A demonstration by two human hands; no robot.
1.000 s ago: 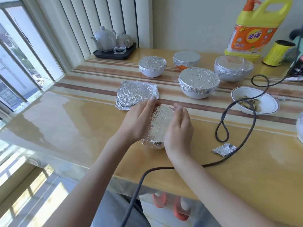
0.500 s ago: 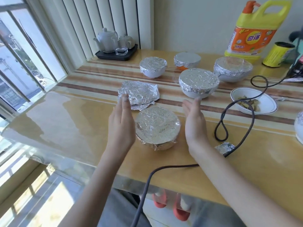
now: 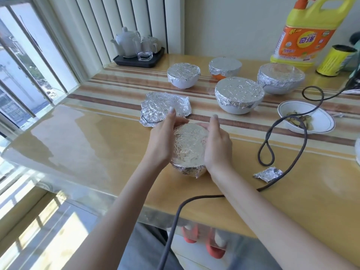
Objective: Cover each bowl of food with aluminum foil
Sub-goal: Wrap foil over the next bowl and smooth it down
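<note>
Silver crinkled foil (image 3: 190, 147) under my hands; yellow detergent jug (image 3: 309, 32), orange label; tan table (image 3: 97, 149), brown stripes; black tray (image 3: 139, 59).

crinkled shiny foil (image 3: 190, 145), glossy wood-look table (image 3: 87, 145) — glazed bowls (image 3: 238, 109)

- It is bright daytime. Sunlight comes in through the window (image 3: 25, 71) on the left.
- The shiny table (image 3: 81, 145) has big white glare on its left side.
- Sunny patches and dark stripes lie on the floor (image 3: 39, 230) below.
- The foil (image 3: 190, 147) sparkles.
- Lines near the edges bend, like the blinds (image 3: 109, 26).
- The picture is a bit soft, and more so near the corners.
</note>
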